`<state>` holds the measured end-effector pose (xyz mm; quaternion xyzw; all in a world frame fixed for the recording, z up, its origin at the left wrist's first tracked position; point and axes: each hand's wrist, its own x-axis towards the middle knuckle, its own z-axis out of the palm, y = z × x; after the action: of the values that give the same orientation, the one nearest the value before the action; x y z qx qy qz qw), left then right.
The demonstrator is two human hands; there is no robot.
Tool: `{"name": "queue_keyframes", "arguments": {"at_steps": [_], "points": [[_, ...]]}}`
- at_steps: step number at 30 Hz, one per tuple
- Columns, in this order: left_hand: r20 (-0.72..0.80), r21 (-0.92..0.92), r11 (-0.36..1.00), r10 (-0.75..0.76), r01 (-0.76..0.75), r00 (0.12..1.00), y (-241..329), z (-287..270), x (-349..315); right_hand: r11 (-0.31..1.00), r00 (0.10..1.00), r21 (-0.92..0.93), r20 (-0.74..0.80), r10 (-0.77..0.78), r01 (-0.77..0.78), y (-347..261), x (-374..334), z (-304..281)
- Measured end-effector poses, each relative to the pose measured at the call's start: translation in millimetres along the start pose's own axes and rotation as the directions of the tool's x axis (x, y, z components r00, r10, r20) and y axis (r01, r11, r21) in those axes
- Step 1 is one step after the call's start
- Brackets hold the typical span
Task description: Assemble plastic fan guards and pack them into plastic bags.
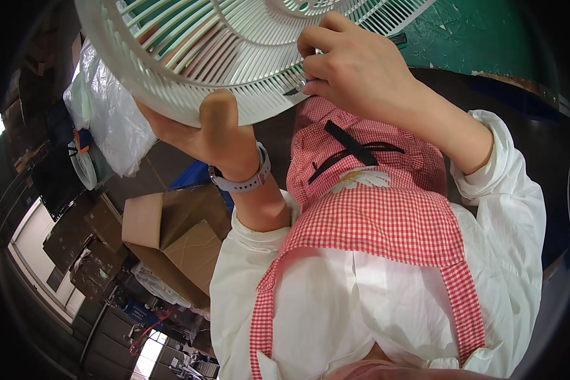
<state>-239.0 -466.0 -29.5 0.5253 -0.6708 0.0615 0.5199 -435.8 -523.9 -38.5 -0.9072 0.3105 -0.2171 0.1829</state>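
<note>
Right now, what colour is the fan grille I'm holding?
The fan grille is white; it shows best in the head view.

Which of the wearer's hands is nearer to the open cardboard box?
Left. In the picture, the left hand, gripping the white grille, is above the box; the right hand, at the grille's edge, is farther up and right.

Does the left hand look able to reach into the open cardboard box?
Probably not: the left hand holds the white fan grille by its rim. It would likely need to let go first, though the cardboard box is open.
</note>
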Motion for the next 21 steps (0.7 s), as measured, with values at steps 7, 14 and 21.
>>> {"name": "queue_keyframes", "arguments": {"at_steps": [7, 14, 21], "points": [[-0.036, 0.091, 0.986, 0.142, -0.139, 0.989, -2, 7, -4, 0.997, 0.998, 0.033, -0.002, -0.065, 0.065, 5, 6, -4], [-0.061, 0.196, 0.946, 0.276, -0.26, 0.959, -21, 1, -3, 0.994, 0.992, 0.032, -0.064, -0.106, 0.108, 7, 9, 5], [-0.073, 0.284, 0.892, 0.387, -0.353, 0.919, -29, -3, -5, 0.978, 0.962, 0.054, -0.199, -0.187, 0.201, 12, 5, 2]]}}
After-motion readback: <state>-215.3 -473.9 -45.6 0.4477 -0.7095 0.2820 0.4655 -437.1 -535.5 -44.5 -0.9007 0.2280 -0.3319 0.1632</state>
